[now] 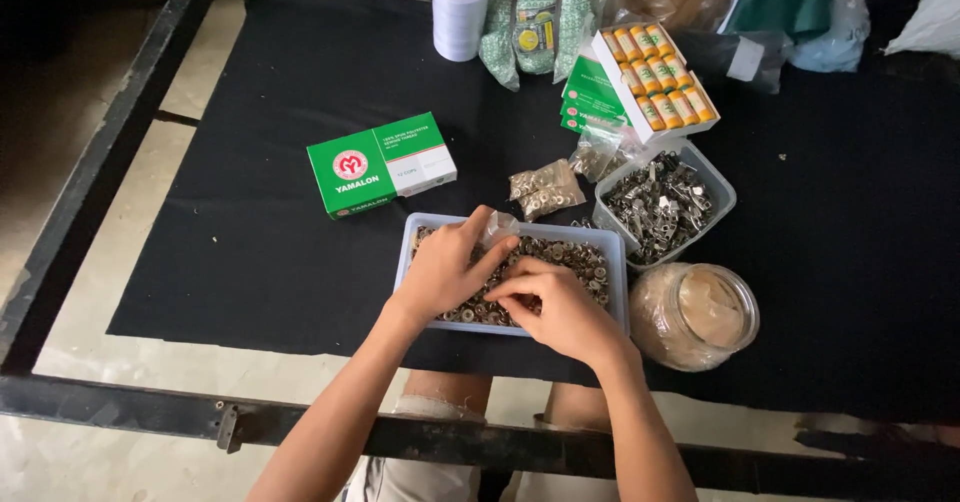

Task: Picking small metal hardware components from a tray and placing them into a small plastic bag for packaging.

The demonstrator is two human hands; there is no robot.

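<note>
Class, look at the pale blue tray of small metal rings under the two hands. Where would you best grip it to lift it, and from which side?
Probably by the two short end walls of the tray, one hand from each side. It is long, shallow, open-topped and full of loose rings, so level support matters. The left hand and right hand sit over it.

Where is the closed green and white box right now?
In the head view, the green and white box lies flat on the black cloth, left of centre, just up and left of the pale blue tray where both hands work.
</note>
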